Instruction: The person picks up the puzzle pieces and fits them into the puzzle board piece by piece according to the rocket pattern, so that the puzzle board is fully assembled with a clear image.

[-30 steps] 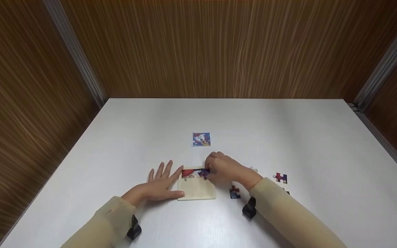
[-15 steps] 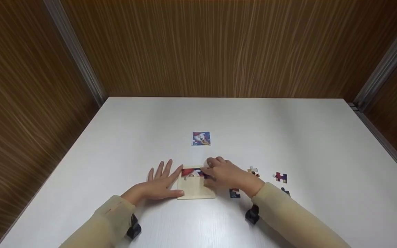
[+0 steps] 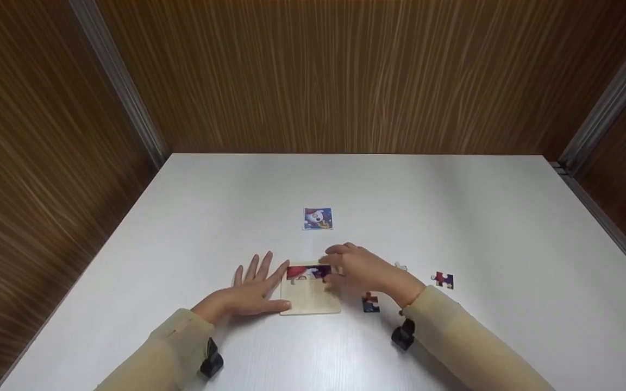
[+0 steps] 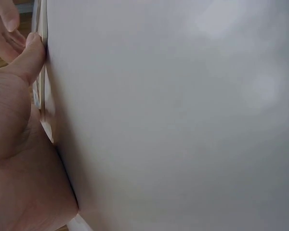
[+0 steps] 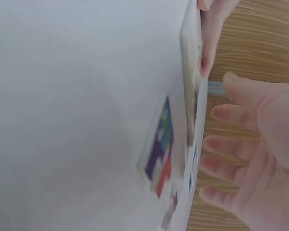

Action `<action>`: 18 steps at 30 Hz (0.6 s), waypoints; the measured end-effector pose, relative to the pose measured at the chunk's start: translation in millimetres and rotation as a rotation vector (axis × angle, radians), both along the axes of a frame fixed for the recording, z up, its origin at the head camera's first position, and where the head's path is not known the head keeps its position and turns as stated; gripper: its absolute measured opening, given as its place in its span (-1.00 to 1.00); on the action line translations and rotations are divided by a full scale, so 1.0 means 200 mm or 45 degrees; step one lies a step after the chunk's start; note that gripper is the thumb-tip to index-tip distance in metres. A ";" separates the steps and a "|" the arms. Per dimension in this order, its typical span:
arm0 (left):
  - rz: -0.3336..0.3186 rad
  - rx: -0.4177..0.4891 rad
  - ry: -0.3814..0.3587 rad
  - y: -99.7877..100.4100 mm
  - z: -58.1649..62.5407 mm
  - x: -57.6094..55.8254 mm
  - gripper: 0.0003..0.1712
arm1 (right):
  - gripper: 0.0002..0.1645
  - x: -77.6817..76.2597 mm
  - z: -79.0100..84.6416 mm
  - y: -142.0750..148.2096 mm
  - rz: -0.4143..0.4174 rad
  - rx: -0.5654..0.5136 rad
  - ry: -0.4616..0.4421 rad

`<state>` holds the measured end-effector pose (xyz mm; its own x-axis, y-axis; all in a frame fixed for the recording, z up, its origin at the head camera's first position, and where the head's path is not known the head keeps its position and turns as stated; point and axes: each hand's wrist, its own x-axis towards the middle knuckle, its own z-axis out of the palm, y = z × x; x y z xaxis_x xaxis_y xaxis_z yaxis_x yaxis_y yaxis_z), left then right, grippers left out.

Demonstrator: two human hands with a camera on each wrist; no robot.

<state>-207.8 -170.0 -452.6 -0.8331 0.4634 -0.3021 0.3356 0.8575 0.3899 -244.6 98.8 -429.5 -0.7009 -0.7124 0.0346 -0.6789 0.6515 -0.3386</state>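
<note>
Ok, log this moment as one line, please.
Left grip: touching tray's left edge; right grip: empty, above tray's right side; tray: puzzle pieces across top, bare below; loose pieces: right of tray; picture card: beyond tray

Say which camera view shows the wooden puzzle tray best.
The head view: it shows the tray from above, pieces along its far side. The left wrist view shows a thin edge; the right wrist view, a narrow strip.

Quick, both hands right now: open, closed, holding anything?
Left hand: open, fingers spread, thumb on the edge of the square pale wooden puzzle tray.
Right hand: open, holding nothing, above the tray's right side.
</note>
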 end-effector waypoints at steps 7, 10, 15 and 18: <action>-0.009 0.017 0.007 0.01 -0.02 0.00 0.06 | -0.63 -0.01 0.01 0.08 -0.014 -0.155 -0.004; -0.014 0.031 -0.006 0.01 -0.01 0.00 0.05 | -0.64 0.00 0.02 0.12 -0.056 -0.173 -0.020; -0.009 0.032 -0.025 0.02 0.02 0.01 0.05 | -0.62 0.02 0.03 0.19 -0.093 -0.198 -0.043; -0.002 0.020 -0.022 0.02 0.03 0.01 0.05 | -0.61 0.02 0.03 0.24 -0.116 -0.220 -0.054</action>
